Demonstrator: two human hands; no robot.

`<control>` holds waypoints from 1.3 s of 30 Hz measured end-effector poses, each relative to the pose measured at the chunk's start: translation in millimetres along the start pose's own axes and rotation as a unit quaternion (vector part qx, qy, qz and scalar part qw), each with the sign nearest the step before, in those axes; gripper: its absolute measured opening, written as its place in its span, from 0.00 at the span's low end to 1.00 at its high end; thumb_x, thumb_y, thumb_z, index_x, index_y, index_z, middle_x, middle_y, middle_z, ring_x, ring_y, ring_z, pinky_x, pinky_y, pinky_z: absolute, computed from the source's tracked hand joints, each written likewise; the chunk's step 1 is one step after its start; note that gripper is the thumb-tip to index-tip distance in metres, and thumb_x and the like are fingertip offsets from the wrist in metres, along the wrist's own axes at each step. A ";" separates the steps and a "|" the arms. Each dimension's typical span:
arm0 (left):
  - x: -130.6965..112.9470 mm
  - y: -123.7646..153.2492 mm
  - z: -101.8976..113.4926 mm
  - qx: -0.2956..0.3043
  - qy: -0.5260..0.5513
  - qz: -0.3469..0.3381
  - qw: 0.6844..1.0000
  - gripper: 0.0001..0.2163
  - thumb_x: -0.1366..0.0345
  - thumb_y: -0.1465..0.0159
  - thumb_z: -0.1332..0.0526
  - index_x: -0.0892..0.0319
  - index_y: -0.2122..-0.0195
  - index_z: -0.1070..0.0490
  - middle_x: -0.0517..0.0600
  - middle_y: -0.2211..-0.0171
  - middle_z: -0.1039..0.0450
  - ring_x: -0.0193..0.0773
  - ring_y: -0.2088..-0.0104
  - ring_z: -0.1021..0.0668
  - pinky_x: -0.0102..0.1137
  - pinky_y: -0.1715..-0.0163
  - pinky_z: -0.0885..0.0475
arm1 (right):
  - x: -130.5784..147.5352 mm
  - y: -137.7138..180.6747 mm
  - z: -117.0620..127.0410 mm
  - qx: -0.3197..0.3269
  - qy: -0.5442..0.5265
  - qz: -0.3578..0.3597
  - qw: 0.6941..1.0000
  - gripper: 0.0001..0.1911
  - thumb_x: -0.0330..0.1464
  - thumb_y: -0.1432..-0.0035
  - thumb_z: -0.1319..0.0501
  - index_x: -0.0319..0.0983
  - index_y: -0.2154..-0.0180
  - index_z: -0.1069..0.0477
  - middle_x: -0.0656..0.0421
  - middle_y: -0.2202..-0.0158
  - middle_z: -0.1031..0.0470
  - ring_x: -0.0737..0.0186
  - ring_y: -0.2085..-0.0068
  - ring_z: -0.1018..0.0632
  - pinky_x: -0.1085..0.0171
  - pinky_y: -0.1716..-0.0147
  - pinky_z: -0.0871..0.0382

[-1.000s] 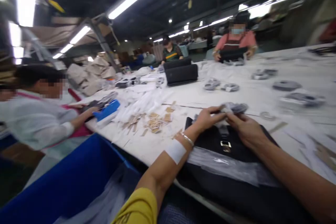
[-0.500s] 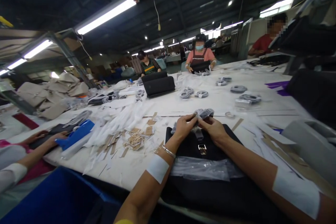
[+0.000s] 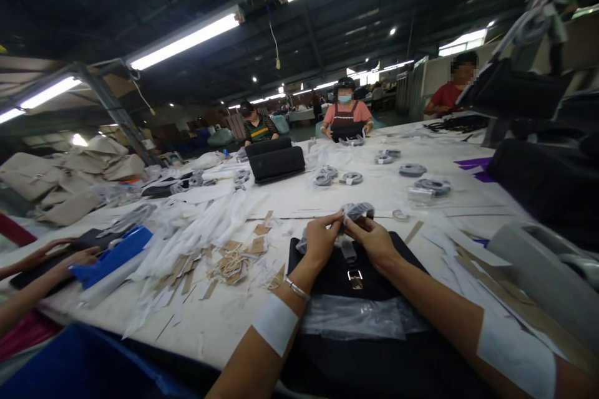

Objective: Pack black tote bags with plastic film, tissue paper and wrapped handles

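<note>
A black bag [image 3: 322,280] lies in front of me at the table's edge, with a metal buckle [image 3: 355,279] on a short strap and a clear plastic sleeve [image 3: 350,318] across its front. At its far end is a plastic-wrapped strap [image 3: 358,211], looped up and partly hidden by my fingers. My left hand [image 3: 322,235] is closed, its thumb and fingertips pinching the wrapping. Close beside it, my right hand [image 3: 374,240] is closed on the same wrapped strap. The fingertips of both hands nearly meet.
Several coiled wrapped straps [image 3: 352,178] lie farther back, near a standing black bag [image 3: 277,163]. Cardboard tags [image 3: 234,255] and plastic sleeves [image 3: 196,224] are strewn to the left. A blue tape dispenser [image 3: 112,259] sits by a co-worker's hands [image 3: 77,259]. A grey dispenser [image 3: 538,274] stands right.
The view has tilted up and turned slightly right. Both my hands stay at the wrapped strap with small finger shifts. The co-worker's hands at left have moved a little on a dark item.
</note>
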State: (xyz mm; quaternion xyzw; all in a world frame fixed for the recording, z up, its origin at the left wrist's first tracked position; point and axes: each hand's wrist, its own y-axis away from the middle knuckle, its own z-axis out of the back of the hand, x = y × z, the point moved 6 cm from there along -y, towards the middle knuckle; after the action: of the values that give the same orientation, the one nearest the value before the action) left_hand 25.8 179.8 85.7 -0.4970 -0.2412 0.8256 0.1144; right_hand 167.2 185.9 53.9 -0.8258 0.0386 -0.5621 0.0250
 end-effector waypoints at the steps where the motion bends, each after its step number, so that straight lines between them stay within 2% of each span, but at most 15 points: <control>1: -2.6 1.8 -0.9 -0.004 -0.038 -0.007 0.999 0.10 0.65 0.36 0.37 0.53 0.54 0.21 0.49 0.56 0.20 0.43 0.53 0.19 0.39 0.47 0.28 | -0.9 -0.5 0.4 -0.001 -0.001 0.000 1.000 0.18 0.41 0.59 0.25 0.38 0.66 0.22 0.58 0.65 0.19 0.60 0.62 0.20 0.63 0.56 0.23; 6: -21.7 11.4 -11.0 0.024 -0.210 -0.064 0.975 0.14 0.64 0.32 0.42 0.53 0.47 0.25 0.52 0.51 0.22 0.45 0.54 0.20 0.37 0.52 0.27 | -4.7 -3.3 5.4 -0.008 0.000 -0.001 1.000 0.18 0.41 0.58 0.26 0.38 0.67 0.23 0.57 0.66 0.19 0.59 0.62 0.20 0.61 0.57 0.23; 10: -33.2 17.3 -21.8 0.047 -0.319 -0.115 0.940 0.19 0.69 0.32 0.46 0.59 0.39 0.34 0.56 0.44 0.27 0.46 0.52 0.22 0.37 0.52 0.28 | -5.5 -5.0 9.7 -0.023 -0.006 -0.008 1.000 0.18 0.40 0.60 0.25 0.38 0.67 0.22 0.59 0.67 0.19 0.60 0.64 0.20 0.63 0.59 0.24; 13: -34.8 20.2 -29.1 0.049 -0.366 -0.141 0.919 0.22 0.74 0.34 0.47 0.64 0.38 0.36 0.60 0.43 0.29 0.46 0.50 0.23 0.37 0.50 0.28 | -2.4 -3.3 7.2 -0.013 -0.022 -0.016 1.000 0.19 0.39 0.60 0.26 0.38 0.65 0.21 0.58 0.66 0.18 0.58 0.62 0.19 0.62 0.57 0.25; 17: -30.7 21.4 -35.3 0.051 -0.384 -0.138 0.912 0.24 0.78 0.38 0.46 0.69 0.39 0.36 0.64 0.43 0.29 0.48 0.47 0.24 0.40 0.47 0.28 | 2.4 0.2 -1.5 0.040 -0.055 -0.022 0.997 0.16 0.39 0.55 0.28 0.39 0.63 0.20 0.56 0.61 0.18 0.55 0.58 0.19 0.59 0.52 0.26; 21: -33.3 20.0 -30.0 0.044 -0.307 -0.129 0.942 0.23 0.75 0.37 0.46 0.67 0.40 0.34 0.62 0.44 0.28 0.49 0.46 0.24 0.42 0.45 0.29 | 7.4 3.2 1.5 0.019 -0.020 -0.013 1.000 0.17 0.40 0.55 0.27 0.40 0.62 0.19 0.57 0.62 0.17 0.54 0.57 0.19 0.58 0.48 0.27; 24: -29.5 10.3 -12.1 0.010 -0.160 -0.073 0.984 0.16 0.67 0.34 0.45 0.59 0.46 0.27 0.54 0.48 0.24 0.46 0.49 0.22 0.40 0.46 0.28 | 9.5 4.4 2.7 0.010 -0.010 -0.009 1.000 0.19 0.41 0.56 0.26 0.40 0.61 0.19 0.57 0.61 0.17 0.53 0.56 0.19 0.57 0.48 0.27; 26: -22.4 1.6 -0.6 0.004 -0.056 -0.032 0.998 0.14 0.62 0.34 0.43 0.56 0.51 0.24 0.51 0.52 0.21 0.44 0.50 0.21 0.38 0.47 0.27 | 10.5 4.4 0.7 0.020 -0.016 -0.005 1.000 0.20 0.42 0.56 0.27 0.41 0.60 0.19 0.56 0.59 0.18 0.52 0.54 0.19 0.58 0.49 0.26; 29: -14.6 -8.1 6.5 0.051 0.023 -0.013 0.998 0.15 0.60 0.37 0.39 0.56 0.50 0.24 0.50 0.51 0.22 0.44 0.49 0.22 0.38 0.46 0.28 | 11.1 3.6 -2.1 0.034 -0.014 -0.001 0.999 0.21 0.42 0.54 0.27 0.41 0.57 0.20 0.56 0.55 0.19 0.53 0.52 0.20 0.59 0.53 0.25; 33: -11.2 -9.3 2.5 0.134 0.045 -0.034 0.989 0.18 0.59 0.36 0.39 0.55 0.46 0.28 0.49 0.47 0.24 0.44 0.46 0.24 0.37 0.43 0.31 | 10.6 2.6 -0.4 0.026 -0.013 -0.003 1.000 0.22 0.42 0.54 0.27 0.41 0.56 0.20 0.55 0.53 0.20 0.54 0.51 0.21 0.63 0.55 0.25; 39: -3.1 -12.2 -4.2 0.133 0.064 -0.059 0.987 0.18 0.59 0.36 0.40 0.56 0.46 0.30 0.51 0.47 0.25 0.44 0.46 0.25 0.37 0.43 0.32 | 11.2 -0.2 0.4 0.028 0.001 0.017 0.999 0.27 0.44 0.56 0.27 0.38 0.54 0.21 0.53 0.53 0.20 0.54 0.51 0.22 0.62 0.54 0.25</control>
State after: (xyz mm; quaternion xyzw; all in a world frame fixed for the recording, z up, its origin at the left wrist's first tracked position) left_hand 30.3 190.1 92.7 -0.5145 -0.1505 0.8085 0.2427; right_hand 171.7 185.1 64.1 -0.8232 0.0371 -0.5635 0.0579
